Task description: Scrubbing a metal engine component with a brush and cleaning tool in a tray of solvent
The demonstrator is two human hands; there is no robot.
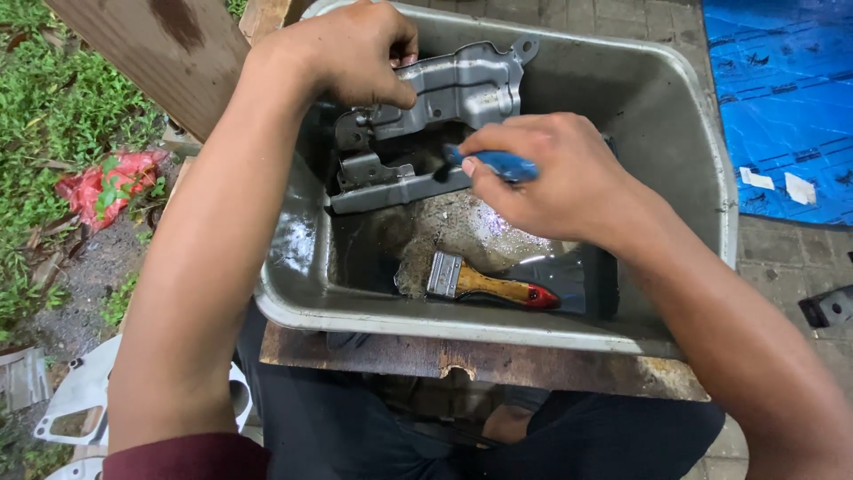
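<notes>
Head view: left hand grips stamped metal bracket; right hand pinches blue-handled brush.

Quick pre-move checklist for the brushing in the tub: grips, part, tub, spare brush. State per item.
1. Left hand grips the grey metal bracket at its top edge: ok.
2. Right hand closed on the blue-handled brush: ok.
3. Brush tip touching the bracket: cannot tell, bristles are dark and partly hidden.
4. Grey tub seated on the wooden board: ok.
5. Wooden-handled paintbrush lies apart in the tub's wet bottom: ok.
</notes>
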